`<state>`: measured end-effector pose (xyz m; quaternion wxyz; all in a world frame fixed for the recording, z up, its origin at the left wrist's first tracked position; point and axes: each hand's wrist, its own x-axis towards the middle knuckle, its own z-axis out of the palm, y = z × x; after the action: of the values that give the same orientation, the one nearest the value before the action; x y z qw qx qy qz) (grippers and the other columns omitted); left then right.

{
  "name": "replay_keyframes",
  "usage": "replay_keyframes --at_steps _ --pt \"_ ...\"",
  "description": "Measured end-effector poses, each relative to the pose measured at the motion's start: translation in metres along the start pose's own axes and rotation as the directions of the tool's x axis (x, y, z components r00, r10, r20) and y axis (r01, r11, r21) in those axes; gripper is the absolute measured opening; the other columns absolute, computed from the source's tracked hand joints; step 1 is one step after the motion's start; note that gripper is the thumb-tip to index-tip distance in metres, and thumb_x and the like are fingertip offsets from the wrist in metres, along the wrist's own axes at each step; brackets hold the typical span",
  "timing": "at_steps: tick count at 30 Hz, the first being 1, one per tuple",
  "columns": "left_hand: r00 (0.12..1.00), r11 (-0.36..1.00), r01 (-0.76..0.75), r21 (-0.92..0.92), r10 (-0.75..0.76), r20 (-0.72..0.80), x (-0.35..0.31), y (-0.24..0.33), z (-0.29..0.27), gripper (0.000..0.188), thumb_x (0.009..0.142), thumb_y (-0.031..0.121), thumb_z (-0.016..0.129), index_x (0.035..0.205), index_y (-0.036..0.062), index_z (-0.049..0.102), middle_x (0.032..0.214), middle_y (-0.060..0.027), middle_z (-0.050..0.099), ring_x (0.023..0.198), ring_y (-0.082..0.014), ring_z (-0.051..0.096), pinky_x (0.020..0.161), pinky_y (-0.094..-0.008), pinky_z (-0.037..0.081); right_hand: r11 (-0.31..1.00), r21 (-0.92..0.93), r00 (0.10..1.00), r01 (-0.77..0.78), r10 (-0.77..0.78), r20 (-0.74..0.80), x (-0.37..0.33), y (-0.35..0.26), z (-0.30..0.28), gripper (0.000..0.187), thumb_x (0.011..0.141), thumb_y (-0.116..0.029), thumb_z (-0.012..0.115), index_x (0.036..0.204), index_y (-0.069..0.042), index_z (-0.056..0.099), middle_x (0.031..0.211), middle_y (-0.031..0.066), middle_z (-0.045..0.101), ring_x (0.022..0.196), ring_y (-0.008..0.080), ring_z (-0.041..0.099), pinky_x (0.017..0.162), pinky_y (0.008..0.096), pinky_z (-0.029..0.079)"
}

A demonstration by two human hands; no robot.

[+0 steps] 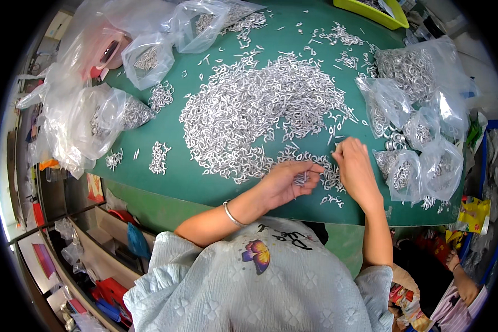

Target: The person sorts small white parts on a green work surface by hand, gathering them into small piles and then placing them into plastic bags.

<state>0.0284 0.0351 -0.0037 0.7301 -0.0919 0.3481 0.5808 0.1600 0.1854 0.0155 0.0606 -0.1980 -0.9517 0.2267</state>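
While the left hand (288, 183) curls around silvery pieces (301, 178), presumably to keep them together, the right hand (355, 169), just apart, bends near the pile (249, 116) on the table (205, 193); its grip cannot be told.

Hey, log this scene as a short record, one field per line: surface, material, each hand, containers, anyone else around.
Surface: green table
Material: small silver pieces in one large pile, with smaller heaps around it
Left hand: left hand palm turned up, fingers curled around a few pieces
Right hand: right hand beside it, fingers bent; whether it holds a piece is unclear
Containers: clear bags of pieces on both sides; yellow-green tray at the far edge
Others: another person's arm, lower right
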Motion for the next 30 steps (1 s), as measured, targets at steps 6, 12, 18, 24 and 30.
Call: replay_keyframes --at_steps 6,12,18,24,30 --pt "0.994 0.994 -0.099 -0.054 0.101 0.05 -0.009 -0.004 -0.006 0.031 0.103 0.018 0.044 0.119 -0.0051 0.058 0.097 -0.0058 0.063 0.084 -0.0147 0.059 0.074 -0.0286 0.051 0.918 0.388 0.996 0.085 -0.087 -0.012 0.003 -0.033 -0.009 0.007 0.086 -0.002 0.061 0.089 0.0 0.055 0.087 0.0129 0.053 0.087 0.0297 0.052 0.079 0.0388 0.04" --pt "0.976 0.925 -0.198 -0.324 0.218 0.027 -0.073 0.002 -0.049 0.025 0.098 0.005 0.048 0.122 -0.0021 0.053 0.097 -0.0048 0.057 0.076 -0.0085 0.05 0.067 -0.0218 0.047 0.902 0.432 0.993 0.022 0.031 -0.116 -0.009 -0.043 0.003 0.006 0.085 0.002 0.062 0.089 0.002 0.058 0.089 0.0138 0.057 0.085 0.0318 0.055 0.076 0.0368 0.044" --pt "0.852 0.567 -0.514 -0.643 0.421 -0.31 -0.123 0.018 -0.068 0.031 0.097 0.004 0.047 0.127 -0.0038 0.047 0.114 -0.0117 0.055 0.1 -0.0211 0.055 0.087 -0.0331 0.051 0.891 0.424 0.983 0.164 -0.112 -0.146 -0.02 -0.077 0.033 0.011 0.082 0.004 0.064 0.092 0.002 0.06 0.095 0.0149 0.059 0.089 0.032 0.056 0.079 0.038 0.044" --pt "0.777 0.42 -0.553 -0.719 0.572 -0.263 -0.164 0.023 -0.109 0.026 0.099 0.005 0.043 0.123 -0.0024 0.049 0.108 -0.0125 0.056 0.096 -0.0225 0.056 0.089 -0.0358 0.051 0.884 0.419 0.977 0.207 -0.164 -0.136 -0.021 -0.092 0.047 0.009 0.082 0.005 0.063 0.09 0.003 0.06 0.092 0.0151 0.06 0.086 0.0325 0.056 0.079 0.0389 0.044" --pt "0.171 0.506 -0.762 0.404 0.759 -0.628 -0.203 0.071 -0.2 0.023 0.095 0.019 0.061 0.104 -0.0016 0.064 0.07 0.0021 0.052 0.055 -0.0105 0.046 0.051 -0.0262 0.046 0.888 0.414 0.98 0.199 -0.171 -0.104 -0.027 -0.107 0.057 0.007 0.084 0.007 0.061 0.089 0.004 0.06 0.09 0.0152 0.061 0.083 0.0308 0.058 0.077 0.0354 0.046"
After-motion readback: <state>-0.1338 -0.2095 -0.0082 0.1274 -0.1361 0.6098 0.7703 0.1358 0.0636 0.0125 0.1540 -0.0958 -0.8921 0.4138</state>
